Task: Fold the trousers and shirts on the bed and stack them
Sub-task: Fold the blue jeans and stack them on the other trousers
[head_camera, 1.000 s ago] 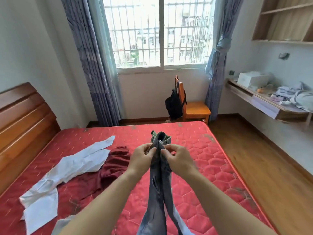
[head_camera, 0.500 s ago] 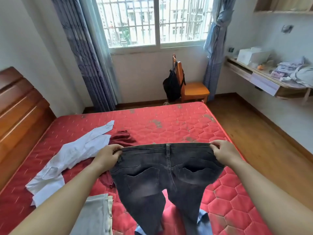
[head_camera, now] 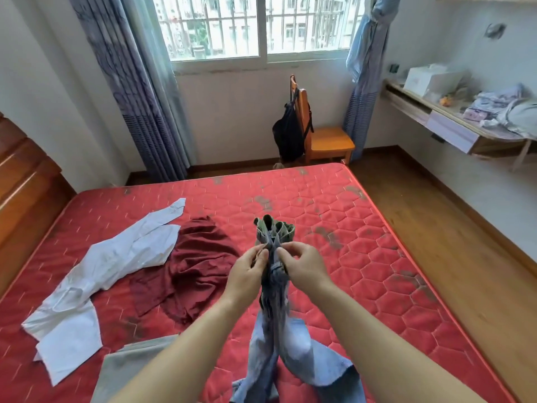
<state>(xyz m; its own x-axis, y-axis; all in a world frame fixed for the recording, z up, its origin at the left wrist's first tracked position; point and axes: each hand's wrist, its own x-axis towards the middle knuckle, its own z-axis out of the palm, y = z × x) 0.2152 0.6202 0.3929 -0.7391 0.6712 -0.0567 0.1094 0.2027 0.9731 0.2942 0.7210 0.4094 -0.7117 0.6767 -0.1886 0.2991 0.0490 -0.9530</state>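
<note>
I hold the faded blue-grey denim trousers (head_camera: 293, 347) up over the red quilted mattress of the bed (head_camera: 372, 274), bunched into a narrow bundle. My left hand (head_camera: 247, 276) and right hand (head_camera: 305, 267) each pinch the gathered waistband from their own side, and the legs hang below. To the left lie a crumpled white long-sleeved shirt (head_camera: 110, 266) and a dark red shirt (head_camera: 197, 269), touching. A pale grey garment (head_camera: 128, 370) lies nearest me.
</note>
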